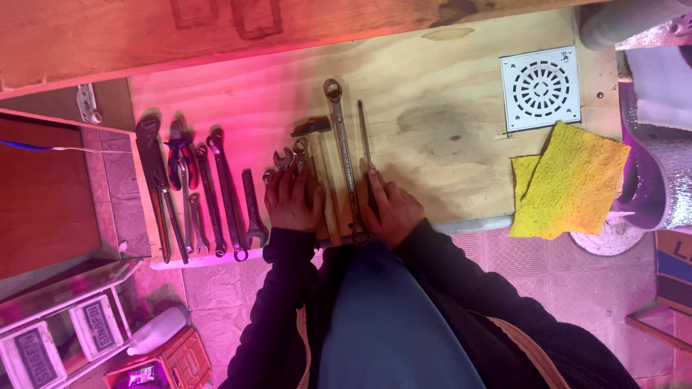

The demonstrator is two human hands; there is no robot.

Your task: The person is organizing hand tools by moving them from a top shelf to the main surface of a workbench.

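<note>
A plywood board carries a row of hand tools. My left hand lies flat over the handles of small spanners and a hammer. My right hand rests on the board with a finger along the handle of a thin screwdriver. Between the two hands lies a long ring spanner, untouched as far as I can tell. Neither hand lifts anything.
At the board's left lie pliers, a wrench and several more spanners. A white drain grate is set in the board at right, with a yellow cloth over the edge. A bottle and boxes stand on the floor.
</note>
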